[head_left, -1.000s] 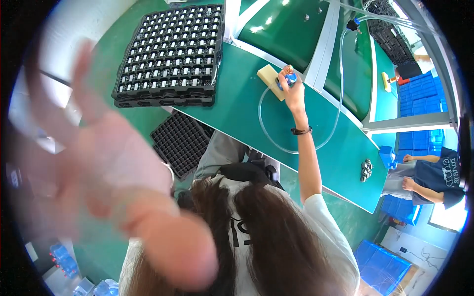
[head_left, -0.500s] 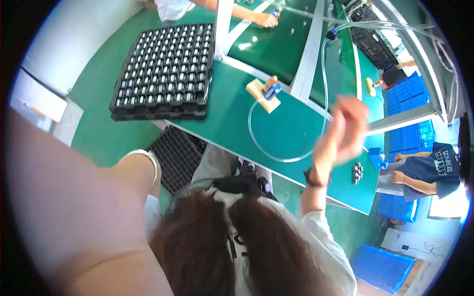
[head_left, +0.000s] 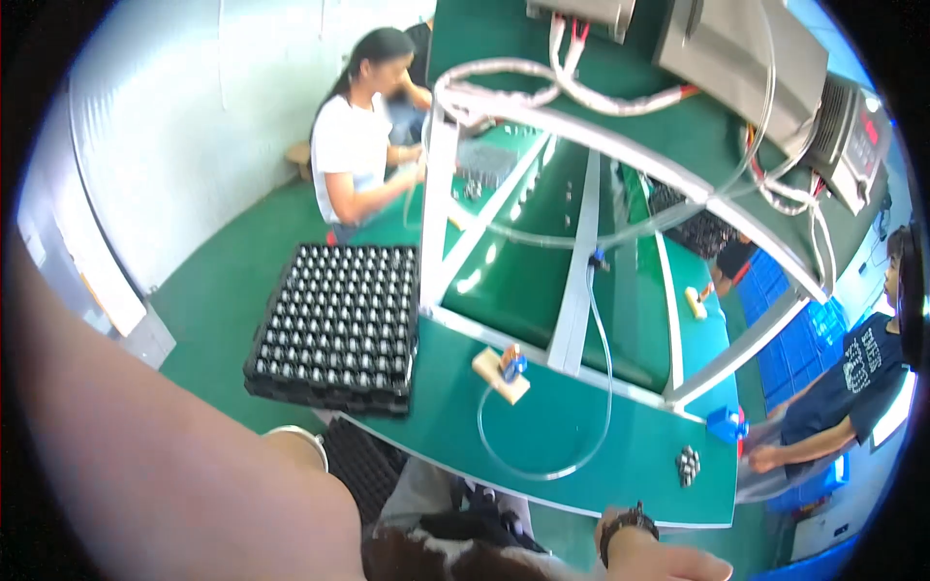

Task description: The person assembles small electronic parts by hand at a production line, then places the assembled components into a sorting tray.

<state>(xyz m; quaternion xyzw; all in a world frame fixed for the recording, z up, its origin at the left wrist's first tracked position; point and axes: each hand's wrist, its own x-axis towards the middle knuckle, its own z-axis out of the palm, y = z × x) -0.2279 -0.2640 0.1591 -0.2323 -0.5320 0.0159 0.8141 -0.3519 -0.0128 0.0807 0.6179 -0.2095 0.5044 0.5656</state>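
My left arm (head_left: 194, 465) fills the lower left, very close, with a white bangle (head_left: 295, 438) on it; its fingers cannot be made out. My right hand (head_left: 668, 560), with a dark bracelet (head_left: 625, 528), is partly cut off at the bottom edge. The fingers that show are stretched out, with nothing seen in them. Beyond it, on the green table (head_left: 581, 436), lies a small heap of metal parts (head_left: 687, 466). A blue and copper-coloured fitting (head_left: 512, 364) sits on a cream block (head_left: 489, 372), joined to a clear looped tube (head_left: 542, 475).
Black trays (head_left: 331, 397) filled with silver parts stand at the table's left end. White frame posts (head_left: 438, 213) rise at the back, with grey boxes and cables (head_left: 620, 102) above. A co-worker (head_left: 354, 155) sits far left; another person (head_left: 862, 368) stands right, near a blue device (head_left: 725, 423).
The view has tilted up, showing more of the far side and the shelf. My right hand has dropped from above the table to the bottom edge. The tray and heap look the same.
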